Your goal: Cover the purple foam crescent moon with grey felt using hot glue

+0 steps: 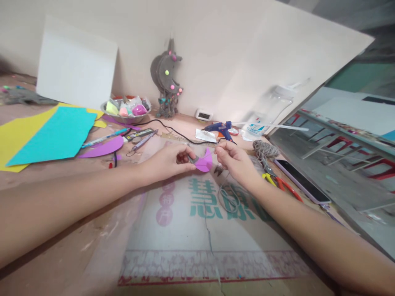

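A purple crescent-shaped piece (205, 161), partly wrapped in grey yarn at its left end, is pinched between the thumb and fingers of my left hand (182, 160). To its right, my right hand (230, 156) pinches a strand of grey yarn (209, 155) that stretches across to the crescent. Loops of the same yarn (228, 198) hang below my right hand over a printed plastic sheet (166, 246). A loose strand runs down the sheet toward the front edge.
Behind my hands are a blue glue gun (224, 129), a bowl of coloured clay (126, 113) and a hanging grey moon ornament (166, 74). Yarn ball (266, 149), scissors (285, 187), phone (302, 181) lie right; cyan sheet (55, 133) left; bottle (267, 109) back right.
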Motion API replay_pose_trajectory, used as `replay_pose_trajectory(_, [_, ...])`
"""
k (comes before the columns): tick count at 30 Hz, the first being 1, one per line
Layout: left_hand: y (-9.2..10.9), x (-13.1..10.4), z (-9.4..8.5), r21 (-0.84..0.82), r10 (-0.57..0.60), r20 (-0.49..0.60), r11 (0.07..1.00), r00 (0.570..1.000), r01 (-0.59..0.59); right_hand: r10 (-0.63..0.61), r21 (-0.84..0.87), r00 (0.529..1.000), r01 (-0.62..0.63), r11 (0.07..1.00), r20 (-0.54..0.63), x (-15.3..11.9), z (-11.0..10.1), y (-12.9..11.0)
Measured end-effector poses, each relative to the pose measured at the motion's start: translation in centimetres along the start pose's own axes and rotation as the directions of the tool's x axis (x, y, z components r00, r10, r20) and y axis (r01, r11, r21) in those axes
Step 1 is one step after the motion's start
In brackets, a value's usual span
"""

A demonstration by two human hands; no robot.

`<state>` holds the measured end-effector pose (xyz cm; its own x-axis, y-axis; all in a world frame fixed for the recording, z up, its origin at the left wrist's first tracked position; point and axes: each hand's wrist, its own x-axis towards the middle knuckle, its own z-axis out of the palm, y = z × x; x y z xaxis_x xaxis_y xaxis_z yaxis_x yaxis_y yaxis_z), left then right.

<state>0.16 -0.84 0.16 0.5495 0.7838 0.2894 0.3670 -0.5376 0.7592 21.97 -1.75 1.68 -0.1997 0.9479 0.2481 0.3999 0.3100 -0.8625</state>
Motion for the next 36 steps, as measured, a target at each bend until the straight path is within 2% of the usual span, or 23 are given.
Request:
replay_pose_trajectory(5, [0.2,0.1,0.0,-0.002,0.001,-0.020,1.000,1.000,-0.001,0.017,-0.113,0.999,-0.011,0.994,0.052,0.5,-0.9,0.5])
replay_pose_trajectory(10, [0.2,0.0,0.1,-0.017,0.018,-0.007,1.000,1.000,-0.018,-0.009,-0.193,0.998,0.021,0.981,0.064,0.6,-0.9,1.0])
replay_pose_trajectory(16, [0.4,0.0,0.1,-0.013,0.005,-0.005,1.000,1.000,-0.005,-0.021,-0.228,0.998,0.035,0.973,0.062,0.7,-0.8,1.2])
replay_pose_trajectory(21, [0.1,-0.1,0.0,0.011,0.054,0.006,0.998,0.999,-0.054,-0.052,-0.243,0.996,0.069,0.967,0.075,0.7,-0.8,1.2])
replay_pose_trajectory(26, [-0.1,-0.1,-0.2,0.007,0.029,0.037,1.000,0.999,-0.029,-0.016,-0.224,0.998,0.029,0.974,0.057,0.6,-0.8,1.3])
replay_pose_trajectory(30, [0.0,0.1,-0.4,0.059,0.020,0.024,0.998,1.000,-0.022,-0.068,-0.277,0.996,0.082,0.957,0.061,0.6,-0.8,1.5])
replay_pose_trajectory(36, [0.3,0.0,-0.3,-0.015,-0.044,0.044,0.999,0.998,0.044,-0.100,-0.337,0.992,0.119,0.934,0.073,0.6,-0.8,1.5])
